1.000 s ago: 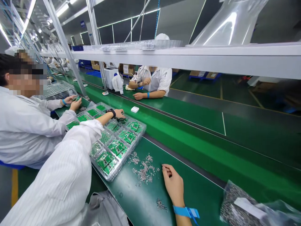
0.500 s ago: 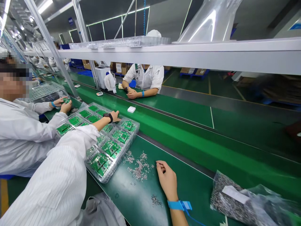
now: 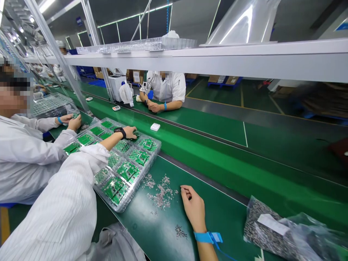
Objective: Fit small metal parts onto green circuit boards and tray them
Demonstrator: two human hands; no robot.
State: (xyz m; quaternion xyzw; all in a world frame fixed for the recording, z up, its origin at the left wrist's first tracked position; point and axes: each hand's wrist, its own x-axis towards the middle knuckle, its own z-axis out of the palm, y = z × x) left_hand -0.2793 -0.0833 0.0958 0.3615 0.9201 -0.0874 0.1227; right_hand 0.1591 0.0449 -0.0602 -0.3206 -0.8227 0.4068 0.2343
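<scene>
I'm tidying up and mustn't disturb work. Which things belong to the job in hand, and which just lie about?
Probably the job:
clear tray of green circuit boards, left hand over it
loose metal pieces, right hand beside them
bag of small pieces

Apparently just lying about:
white fan
small white box

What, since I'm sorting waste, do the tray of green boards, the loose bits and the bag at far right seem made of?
Tray: clear, glossy plastic, judging by its see-through walls and bright glints.
Loose bits: probably metal, with a silvery finish; they glint, but are tiny.
Bag: thin, shiny plastic film, being see-through and wrinkled.
</scene>
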